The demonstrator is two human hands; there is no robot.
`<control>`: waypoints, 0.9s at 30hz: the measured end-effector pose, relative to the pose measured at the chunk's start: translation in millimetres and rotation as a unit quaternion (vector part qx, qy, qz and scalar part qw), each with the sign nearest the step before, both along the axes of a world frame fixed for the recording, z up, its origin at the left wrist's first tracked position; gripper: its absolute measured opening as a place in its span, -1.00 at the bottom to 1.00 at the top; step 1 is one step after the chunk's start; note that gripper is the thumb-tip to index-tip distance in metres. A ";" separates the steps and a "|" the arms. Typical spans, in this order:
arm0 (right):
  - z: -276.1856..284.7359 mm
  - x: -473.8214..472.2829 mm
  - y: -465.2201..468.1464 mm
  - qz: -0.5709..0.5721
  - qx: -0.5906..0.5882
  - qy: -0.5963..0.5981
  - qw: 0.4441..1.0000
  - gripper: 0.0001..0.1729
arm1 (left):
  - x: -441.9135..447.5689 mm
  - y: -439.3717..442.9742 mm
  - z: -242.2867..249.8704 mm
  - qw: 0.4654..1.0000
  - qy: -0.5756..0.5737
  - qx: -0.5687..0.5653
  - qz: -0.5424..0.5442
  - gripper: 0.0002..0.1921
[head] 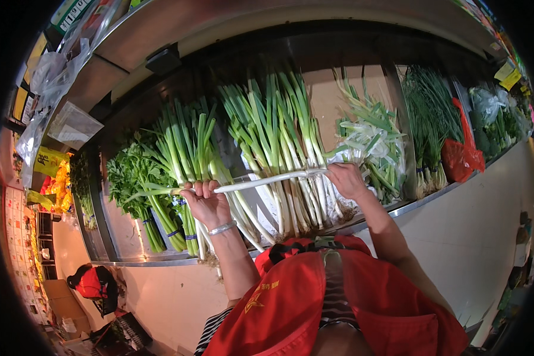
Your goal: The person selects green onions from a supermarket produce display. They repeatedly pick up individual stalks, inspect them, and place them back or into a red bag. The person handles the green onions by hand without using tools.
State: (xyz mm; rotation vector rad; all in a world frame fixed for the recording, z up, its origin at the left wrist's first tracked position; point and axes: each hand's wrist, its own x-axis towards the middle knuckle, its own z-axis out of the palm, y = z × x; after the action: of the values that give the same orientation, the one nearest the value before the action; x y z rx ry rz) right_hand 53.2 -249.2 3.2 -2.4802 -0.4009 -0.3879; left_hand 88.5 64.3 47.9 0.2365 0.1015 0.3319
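A long leek-like green onion [271,179] lies crosswise between my hands, above the display. My left hand [207,202], with a silver bracelet at the wrist, grips it near its green end. My right hand [346,179] is closed around the other end, where pale leaf or root matter shows. Below it stand rows of long green onions [289,196], white stalks towards me and green leaves away. To the right is a heap of stripped leaves [376,147], with clear plastic among it. Bunches of celery [171,231] with blue bands lie to the left.
The metal edge of the display case [405,209] runs in front of me. Thin green bunches [429,133] and a red plastic bag [463,155] are at the right. Plastic bags [49,84] hang at the upper left. Another person [93,282] in red is at the lower left, near a cardboard box [64,302].
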 end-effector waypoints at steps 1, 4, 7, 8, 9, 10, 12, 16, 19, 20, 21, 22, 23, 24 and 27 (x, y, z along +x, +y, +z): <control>0.8 0.6 -3.5 0.026 -0.020 -0.010 0.999 -0.83 | 1.6 1.6 -2.4 0.999 -0.031 0.020 0.007 -0.72; 4.3 1.4 -22.8 0.123 -0.069 -0.040 0.989 -0.91 | 5.8 16.4 0.4 1.000 0.009 -0.019 -0.023 -0.68; 6.8 0.0 -57.7 0.102 -0.055 -0.104 0.988 -0.91 | 10.6 41.7 20.6 0.981 0.129 0.053 0.133 -0.73; 9.9 -9.1 -82.1 -0.016 0.008 -0.042 0.999 -0.90 | 2.7 66.9 38.5 0.973 0.075 0.070 0.206 -0.68; 13.7 -12.5 -110.5 -0.119 -0.025 0.038 0.992 -0.92 | -3.7 88.9 55.8 0.958 0.057 0.068 0.273 -0.63; 16.5 -16.5 -138.6 -0.157 -0.085 0.063 0.982 -0.92 | -9.8 103.7 66.2 0.945 0.065 0.129 0.295 -0.61; 0.7 -13.5 -168.1 -0.185 -0.238 0.101 0.948 -0.82 | -10.0 116.1 72.5 0.959 0.017 0.209 0.192 -0.58; -28.6 15.2 -175.6 -0.211 -0.236 0.133 0.939 -0.40 | -2.7 77.4 52.2 0.920 0.091 0.374 0.068 -0.72; -25.9 29.5 -133.7 -0.185 -0.150 0.098 0.966 -0.30 | -12.5 24.2 34.2 0.778 0.162 0.595 -0.125 -0.74; -19.3 31.1 -114.9 -0.168 -0.123 0.083 0.975 -0.31 | -20.1 2.7 27.0 0.762 0.156 0.607 -0.164 -0.75; -11.1 30.9 -95.2 -0.161 -0.095 0.089 0.978 -0.31 | -23.3 -11.5 23.2 0.752 0.096 0.610 -0.233 -0.75; -2.1 30.1 -75.4 -0.098 -0.050 0.058 0.992 -0.41 | -26.9 -28.8 17.6 0.755 0.095 0.598 -0.252 -0.75; 6.2 27.7 -55.1 -0.040 0.002 0.038 0.999 -0.51 | -28.5 -41.5 13.1 0.759 0.082 0.574 -0.296 -0.74; 13.2 24.1 -34.3 -0.028 0.086 0.116 0.989 -0.59 | -30.7 -52.3 8.6 0.756 0.057 0.584 -0.289 -0.74; 30.4 11.9 14.4 0.064 0.275 0.157 0.946 -0.67 | -34.4 -76.0 -3.1 0.756 0.008 0.573 -0.316 -0.72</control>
State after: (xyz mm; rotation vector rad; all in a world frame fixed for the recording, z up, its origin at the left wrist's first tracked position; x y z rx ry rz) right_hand 65.1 -234.9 33.6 -1.9115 -0.2725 -0.0329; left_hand 54.2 -11.7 44.8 1.4701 -0.1888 -0.3455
